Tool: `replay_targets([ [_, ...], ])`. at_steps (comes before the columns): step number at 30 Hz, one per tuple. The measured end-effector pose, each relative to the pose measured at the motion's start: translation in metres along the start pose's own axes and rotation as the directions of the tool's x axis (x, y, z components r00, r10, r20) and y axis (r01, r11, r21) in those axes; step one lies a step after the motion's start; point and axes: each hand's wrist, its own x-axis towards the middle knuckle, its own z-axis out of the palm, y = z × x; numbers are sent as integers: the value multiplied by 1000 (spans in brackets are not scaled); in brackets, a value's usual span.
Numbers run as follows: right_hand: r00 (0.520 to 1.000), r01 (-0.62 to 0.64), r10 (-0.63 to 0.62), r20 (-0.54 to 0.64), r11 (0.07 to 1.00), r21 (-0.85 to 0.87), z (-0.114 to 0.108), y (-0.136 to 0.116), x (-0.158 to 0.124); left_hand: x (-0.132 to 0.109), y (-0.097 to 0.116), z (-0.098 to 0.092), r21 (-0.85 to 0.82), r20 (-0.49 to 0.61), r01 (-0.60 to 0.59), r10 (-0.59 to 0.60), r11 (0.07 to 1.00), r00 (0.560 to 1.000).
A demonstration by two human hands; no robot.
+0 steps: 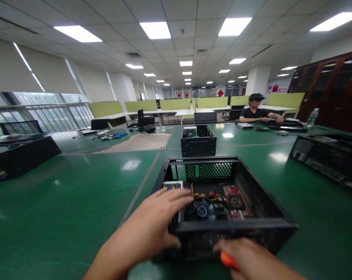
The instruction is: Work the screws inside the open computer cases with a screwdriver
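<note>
An open black computer case [265, 224] lies on the green table in front of me. Inside it are a fan [202, 211], a red circuit board [236, 202], coloured cables and a power supply [173, 184] at the left. My left hand [161, 210] grips the case's near left corner, fingers over the rim and thumb against the outer wall. At the near wall, my right hand [246, 252] is closed around an orange handle [229, 260], which looks like a screwdriver's. The tool's shaft and tip are hidden, and the hand is somewhat blurred.
A smaller open case [198, 146] stands behind mine. More black cases lie at the right [333, 159] and left [21, 155]. Across the table sits a person [254, 111], near a plastic bottle [312, 118]. Cables and blue items [114, 135] lie at the back left.
</note>
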Motion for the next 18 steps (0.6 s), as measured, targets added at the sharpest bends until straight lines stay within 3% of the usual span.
replay_targets([
  [1, 998, -7, 6, -63, 1000, -23, -1, 5, 20, 12, -12, 8, 41, -124, 60, -54, 997, 991],
  [2, 987, -21, 7, -161, 996, -85, -1, 10, 38, 24, -23, 19, 65, -292, 155, -129, 986, 948],
  [3, 974, -45, 11, -224, 988, -148, 1, 15, 54, 35, -32, 32, 42, -448, 253, -208, 967, 869],
  [4, 964, -69, 19, -265, 982, -179, 4, 21, 67, 44, -37, 48, -14, -541, 306, -264, 952, 798],
  [5, 955, -91, 27, -295, 974, -207, 8, 26, 77, 50, -39, 65, -74, -555, 298, -287, 952, 781],
  [9, 950, -138, 66, -306, 966, -220, 27, 40, 90, 62, -28, 133, -145, -285, 93, -132, 985, 949],
  [10, 950, -143, 72, -303, 965, -219, 30, 43, 89, 63, -24, 145, -166, -213, 47, -83, 985, 974],
  [13, 950, -146, 80, -301, 968, -204, 31, 47, 86, 67, -21, 163, -231, -81, 3, -22, 973, 996],
  [18, 950, -132, 75, -302, 976, -175, 25, 50, 85, 67, -30, 163, -312, -28, 24, -35, 950, 999],
])
